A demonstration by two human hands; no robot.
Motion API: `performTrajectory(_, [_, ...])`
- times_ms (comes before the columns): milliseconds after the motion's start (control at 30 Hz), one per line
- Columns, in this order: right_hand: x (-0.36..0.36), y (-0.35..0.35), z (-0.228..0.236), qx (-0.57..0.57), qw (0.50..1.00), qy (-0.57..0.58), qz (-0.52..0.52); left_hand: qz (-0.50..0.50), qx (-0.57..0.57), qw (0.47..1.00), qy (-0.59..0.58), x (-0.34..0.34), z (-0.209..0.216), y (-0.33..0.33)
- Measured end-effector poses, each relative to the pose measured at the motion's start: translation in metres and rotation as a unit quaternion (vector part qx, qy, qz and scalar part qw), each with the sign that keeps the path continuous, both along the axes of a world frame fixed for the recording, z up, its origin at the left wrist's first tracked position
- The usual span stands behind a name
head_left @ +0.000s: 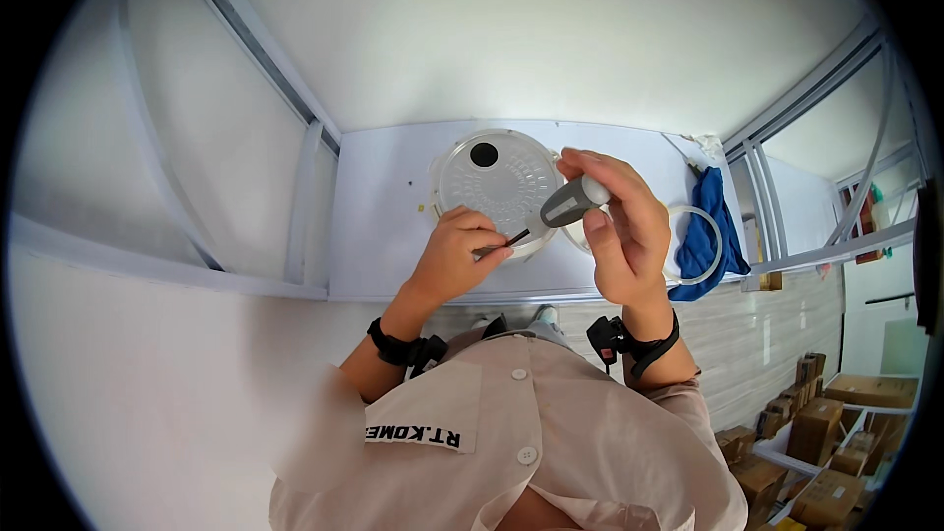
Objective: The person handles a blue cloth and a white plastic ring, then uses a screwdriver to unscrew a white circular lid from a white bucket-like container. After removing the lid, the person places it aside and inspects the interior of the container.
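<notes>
My right hand (629,226) is closed around the grey handle of a screwdriver (565,208), tilted above the table. Its dark shaft slopes down to the left into the fingers of my left hand (454,254), which pinch it; a thin dark end shows beside these fingers. Whether that end belongs to the shaft or is a separate piece, I cannot tell. Behind and below both hands lies a round white, translucent disc-shaped unit (511,177) with a dark round spot near its far edge. Partly hidden by my right hand, another pale round part sits to its right.
The white table (379,236) carries a blue cloth (716,226) and a clear ring (703,280) at its right. A thin tool (685,155) lies near the far right corner. Metal frame posts (305,202) flank the table. Cardboard boxes (821,428) are stacked at the lower right.
</notes>
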State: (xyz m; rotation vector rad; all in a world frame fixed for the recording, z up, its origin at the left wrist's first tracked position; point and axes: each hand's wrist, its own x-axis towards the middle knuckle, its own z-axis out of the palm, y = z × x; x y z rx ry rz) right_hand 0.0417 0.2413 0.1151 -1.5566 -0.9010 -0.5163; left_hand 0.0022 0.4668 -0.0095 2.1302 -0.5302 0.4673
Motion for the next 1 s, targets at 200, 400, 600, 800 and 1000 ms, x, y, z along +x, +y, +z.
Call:
performTrajectory(200, [0.001, -0.008, -0.001, -0.085, 0.994, -0.053, -0.049, 0.007, 0.015, 1.0, -0.01, -0.001, 0.003, -0.002])
performTrajectory(400, [-0.005, -0.001, 0.004, 0.016, 0.999, 0.046, 0.013, 0.003, 0.009, 1.0, -0.008, -0.001, 0.002, -0.002])
performTrajectory(600, [-0.002, -0.009, 0.0, -0.092, 0.994, -0.039, -0.042, -0.014, 0.014, 1.0, -0.015, 0.0, 0.001, 0.003])
performTrajectory(800, [-0.007, 0.0, -0.002, 0.039, 0.996, 0.064, 0.039, -0.008, 0.004, 1.0, -0.017, -0.002, 0.0, 0.001])
performTrajectory(1000, [-0.006, -0.012, -0.004, -0.088, 0.995, -0.036, -0.027, 0.008, 0.013, 1.0, -0.022, -0.004, 0.002, -0.002])
